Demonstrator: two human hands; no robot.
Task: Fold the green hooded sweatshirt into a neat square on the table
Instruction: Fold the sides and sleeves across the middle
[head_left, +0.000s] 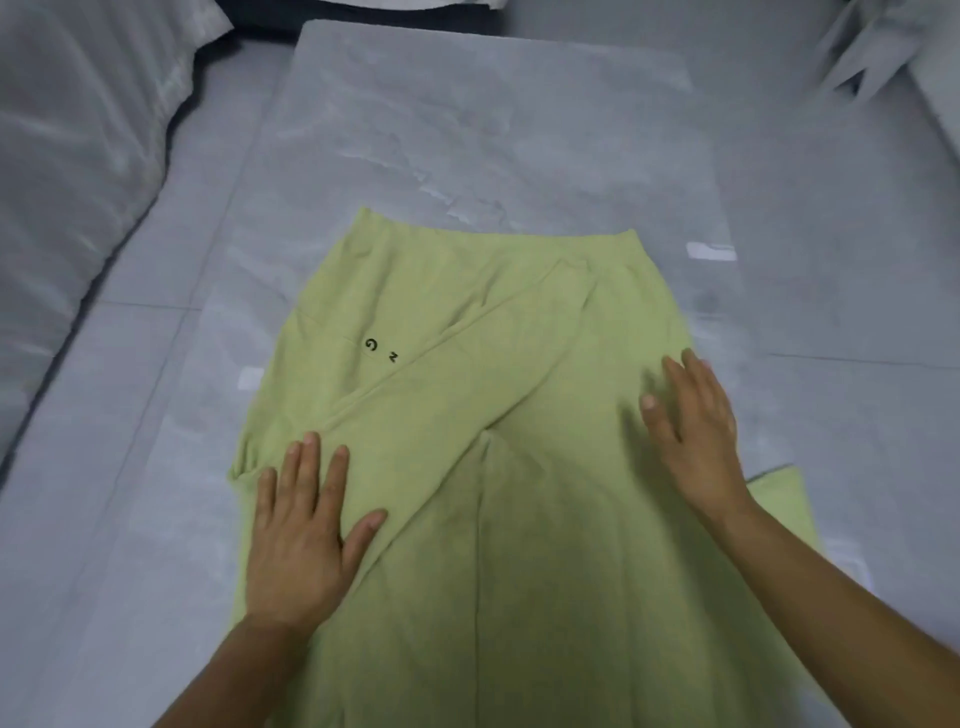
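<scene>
The light green hooded sweatshirt (467, 467) lies flat on the grey table (467, 130), its ribbed hem at the far end. Small black letters show on its left half. A sleeve (441, 384) is folded diagonally across the body from upper right to lower left. My left hand (304, 525) rests palm down on the lower end of that sleeve, fingers spread. My right hand (696, 431) lies flat on the sweatshirt's right side near its edge, fingers apart. Neither hand grips cloth. The near end of the garment runs out of the frame.
The table top is covered by a clear plastic sheet (711, 252) with taped corners. White bedding or bags (78, 156) are piled at the far left, and another pale bundle (883, 47) sits at the far right. Grey floor tiles surround the table.
</scene>
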